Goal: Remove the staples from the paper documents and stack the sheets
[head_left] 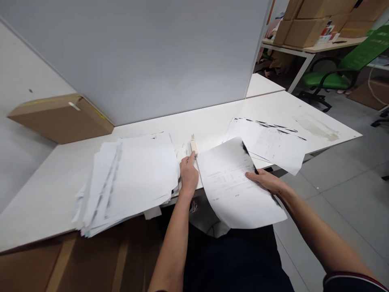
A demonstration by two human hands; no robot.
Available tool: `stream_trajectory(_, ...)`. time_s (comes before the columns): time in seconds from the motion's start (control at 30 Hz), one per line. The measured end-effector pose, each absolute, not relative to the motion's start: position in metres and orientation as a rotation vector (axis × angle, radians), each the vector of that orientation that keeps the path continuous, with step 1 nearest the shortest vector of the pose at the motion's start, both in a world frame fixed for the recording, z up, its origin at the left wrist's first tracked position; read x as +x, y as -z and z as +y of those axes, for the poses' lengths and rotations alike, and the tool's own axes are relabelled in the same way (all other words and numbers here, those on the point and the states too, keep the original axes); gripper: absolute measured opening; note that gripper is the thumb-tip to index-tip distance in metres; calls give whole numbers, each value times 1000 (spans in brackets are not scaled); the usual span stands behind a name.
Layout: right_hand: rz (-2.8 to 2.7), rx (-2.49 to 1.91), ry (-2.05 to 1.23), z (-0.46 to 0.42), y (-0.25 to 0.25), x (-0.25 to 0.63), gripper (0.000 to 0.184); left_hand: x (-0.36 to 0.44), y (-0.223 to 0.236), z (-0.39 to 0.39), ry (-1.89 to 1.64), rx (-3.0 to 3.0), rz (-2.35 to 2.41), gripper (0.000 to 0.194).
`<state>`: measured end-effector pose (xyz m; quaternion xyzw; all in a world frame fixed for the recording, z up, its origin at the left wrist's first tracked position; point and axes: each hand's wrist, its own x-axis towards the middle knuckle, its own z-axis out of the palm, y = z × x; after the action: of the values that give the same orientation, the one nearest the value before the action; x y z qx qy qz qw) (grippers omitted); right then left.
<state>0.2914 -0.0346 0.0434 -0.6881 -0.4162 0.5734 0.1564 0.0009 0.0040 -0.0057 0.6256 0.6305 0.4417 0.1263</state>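
My left hand (189,175) reaches over the table edge with its index finger on the near end of a small cream-coloured block (193,147). The other fingers are curled, and what lies under them is hidden. My right hand (265,180) pinches the right edge of a sheet of paper (227,202), thumb on top. This sheet has faint print and a black smudged edge; it bows down past the table front, and its upper left corner is close to the block. Left of my left hand lies a thick, uneven stack of papers (142,170).
More black-edged sheets (267,142) lie on the right of the white table (209,117), partly overhanging its front. A grey panel (164,56) stands behind. A cardboard box (60,117) leans at the left. Beyond are a green chair (331,77) and stacked cartons (306,30).
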Motion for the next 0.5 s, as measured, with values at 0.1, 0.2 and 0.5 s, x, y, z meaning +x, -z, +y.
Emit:
stream_trajectory(0.1,-1178,-1902,-1654,-43,-53,302,48,8,-4,-15,-1374,1621,1739,49)
stream_trajectory(0.2,-1142,-1733,-1743,-56,-65,311,37,19,-17,-45,-1374,1178,1536,57)
stream_trajectory(0.5,-1257,-1350,-1787,-53,-81,247,37,-8,-68,-105,-1428,1019,1468,27)
